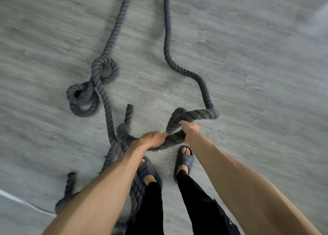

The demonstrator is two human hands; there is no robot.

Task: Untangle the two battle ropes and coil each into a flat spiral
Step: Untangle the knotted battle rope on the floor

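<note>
Though both ropes run off along the floor (248, 74) straight ahead of the person, side by side and well apart, the trouble sits close in, at the feet. The right rope (167, 39) comes back towards the person, swings out to the right, doubles into a raised fold (195, 114) and enters the right hand (189, 128). From there a short sagging stretch crosses to the left hand (150, 139), so its axis here lies across the body, left to right. Both hands are closed around that stretch, fists near each other, the right a little further forward.

Past the left hand the held rope drops into a tangle (124, 133) just beside the left sandal (149, 170); motion blur hides which strand passes over which there. The left rope (113, 35) lies flat, with two small loops (104, 69) thrown in it ahead and to the left, before it too reaches the tangle.

The left hand is the nearer to the knot. Freeing the held rope probably means drawing it rightwards and up, away from the tangle, with the left hand feeding it through.
</note>
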